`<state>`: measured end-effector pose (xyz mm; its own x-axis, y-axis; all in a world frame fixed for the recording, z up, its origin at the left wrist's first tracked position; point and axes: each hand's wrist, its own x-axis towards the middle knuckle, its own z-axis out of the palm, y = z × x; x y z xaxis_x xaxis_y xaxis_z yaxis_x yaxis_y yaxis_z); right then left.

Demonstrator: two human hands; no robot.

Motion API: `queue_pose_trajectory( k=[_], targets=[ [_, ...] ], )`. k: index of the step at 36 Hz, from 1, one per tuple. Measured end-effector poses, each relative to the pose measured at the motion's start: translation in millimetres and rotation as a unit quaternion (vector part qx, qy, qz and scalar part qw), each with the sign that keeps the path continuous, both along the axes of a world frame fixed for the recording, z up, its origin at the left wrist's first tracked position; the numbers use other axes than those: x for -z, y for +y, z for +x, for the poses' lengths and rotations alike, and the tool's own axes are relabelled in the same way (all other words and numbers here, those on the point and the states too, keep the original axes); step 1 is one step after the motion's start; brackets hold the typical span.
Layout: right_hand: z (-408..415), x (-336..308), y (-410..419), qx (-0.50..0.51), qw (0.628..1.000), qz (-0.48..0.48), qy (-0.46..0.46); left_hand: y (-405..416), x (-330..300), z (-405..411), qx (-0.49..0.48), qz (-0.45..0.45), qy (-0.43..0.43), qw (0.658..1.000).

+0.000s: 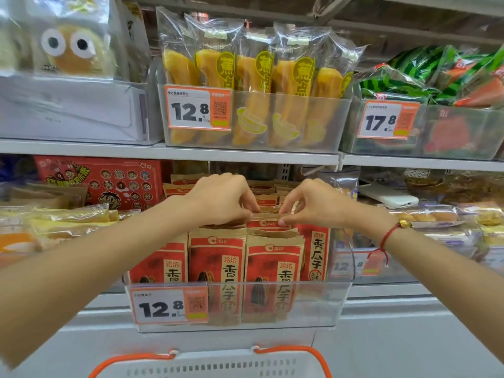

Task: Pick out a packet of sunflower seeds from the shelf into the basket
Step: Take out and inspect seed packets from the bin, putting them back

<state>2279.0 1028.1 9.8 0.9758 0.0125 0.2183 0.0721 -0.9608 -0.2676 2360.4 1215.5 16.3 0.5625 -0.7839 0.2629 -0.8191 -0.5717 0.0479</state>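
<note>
Several red-and-brown sunflower seed packets (272, 266) stand upright in a clear plastic bin (313, 304) on the lower shelf. My left hand (221, 199) and my right hand (313, 203) both reach over the bin. Each pinches the top edge of one packet (266, 224) in a back row, the left at its left corner, the right at its right corner. That packet stands slightly higher than the front ones. A white basket (212, 364) with orange handles sits at the bottom edge, directly below the bin.
The upper shelf (169, 151) holds a bin of banana bread packets (256, 85) and a bin of watermelon-print packets (425, 77). A red box (101, 181) stands left of the seeds. Bread packets (436, 216) lie to the right. Price tags hang on the bins.
</note>
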Motion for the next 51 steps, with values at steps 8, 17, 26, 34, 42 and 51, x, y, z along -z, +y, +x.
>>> queue_pose_trajectory(
  k=[8, 17, 26, 34, 42, 51],
  targets=[
    [20.6, 25.4, -2.5, 0.062, 0.989, -0.082, -0.110, -15.2, 9.6, 16.4, 0.005, 0.057, -0.058, 0.997],
    [18.8, 19.4, -9.7, 0.029, 0.998, 0.036, -0.045, -6.1, 10.1, 22.9, 0.021, 0.079, -0.023, 0.996],
    [-17.9, 8.4, 5.5, -0.007, 0.918, 0.370, -0.142, 7.7, 13.9, 10.6, 0.047, -0.165, 0.123, 0.977],
    [-37.8, 18.2, 9.7, 0.086, 0.936, 0.332, 0.081, 20.0, 14.6, -8.3, 0.084, -0.156, 0.220, 0.959],
    [-43.2, 2.3, 14.7, 0.058, 0.936, 0.347, 0.002, 18.6, 9.9, -9.9, 0.064, -0.186, 0.223, 0.955],
    [-37.8, -23.2, 38.2, 0.032, 0.893, 0.418, -0.165, 19.3, 4.4, -4.8, 0.024, -0.324, 0.216, 0.921]
  ],
)
